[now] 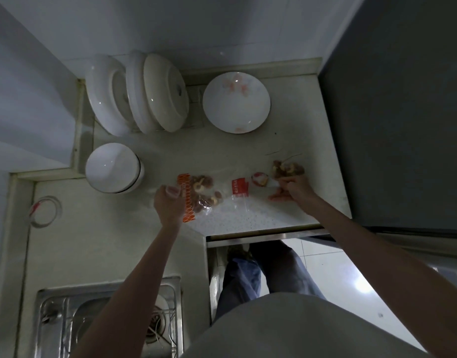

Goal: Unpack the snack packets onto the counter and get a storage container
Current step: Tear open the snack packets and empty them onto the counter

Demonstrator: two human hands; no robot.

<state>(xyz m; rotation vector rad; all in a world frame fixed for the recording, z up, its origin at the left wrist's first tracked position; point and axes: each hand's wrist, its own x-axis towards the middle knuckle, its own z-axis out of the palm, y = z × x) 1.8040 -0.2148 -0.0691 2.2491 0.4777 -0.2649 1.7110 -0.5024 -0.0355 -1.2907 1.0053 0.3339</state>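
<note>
Left hand (169,200) gripping orange-edged clear snack bag (199,196), frame centre; right hand (294,189) pinching clear nut packet (286,169), centre right, on pale speckled counter (248,218).

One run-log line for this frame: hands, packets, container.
left hand: grips orange-striped clear snack packet | right hand: pinches clear packet of brown snacks | pale counter | container: not in hand

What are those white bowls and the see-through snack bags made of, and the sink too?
The upturned bowl and the flowered bowl look like glazed ceramic: smooth, white and glossy with small highlights. The snack packet that the left hand grips seems thin clear plastic film, since the contents show through and it crinkles. The sink looks like stainless steel: grey with dull metallic reflections.
</note>
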